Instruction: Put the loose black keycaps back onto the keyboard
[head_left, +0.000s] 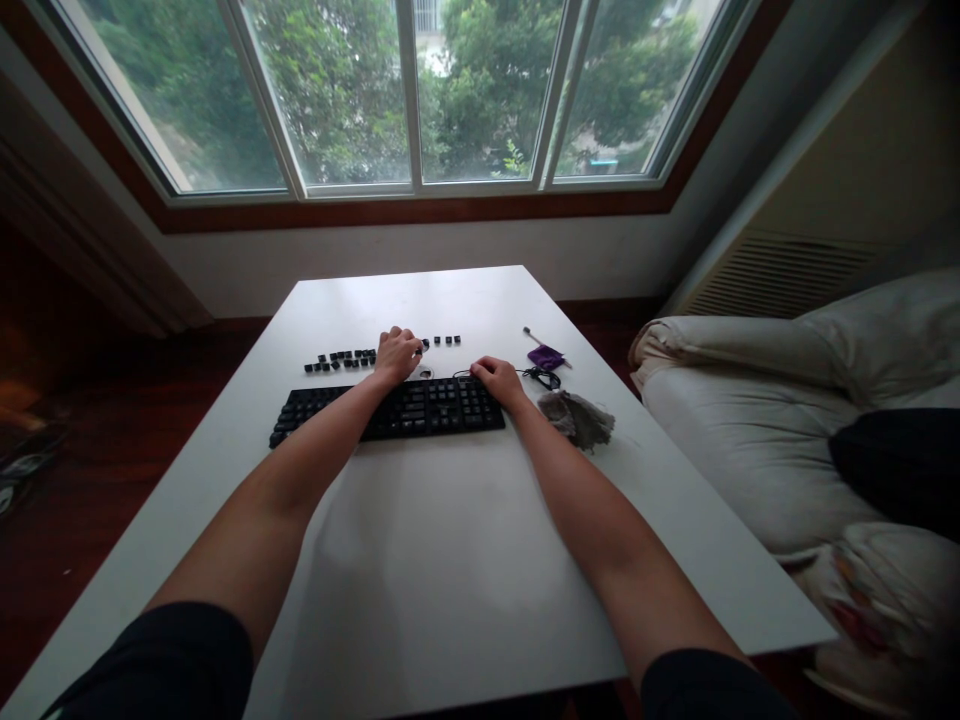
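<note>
While the keyboard (424,410) lies just nearer than the curled left hand (397,355), the left forearm (322,450) hides part; the loosely bent right hand (497,381) touches its far edge. Either grip is unclear.

You wear a dark top, near black with perhaps a hint of navy, whose plain short left sleeve (165,660) and matching right sleeve (705,685) end in smooth, rounded hems on your upper arms. Below them your left forearm (307,455) and right forearm (600,515) are bare, broad near the elbow and tapering to slim wrists. Your left hand (396,355) and right hand (500,380) are bare too, and finer details such as fingernails are too small to make out.
</note>
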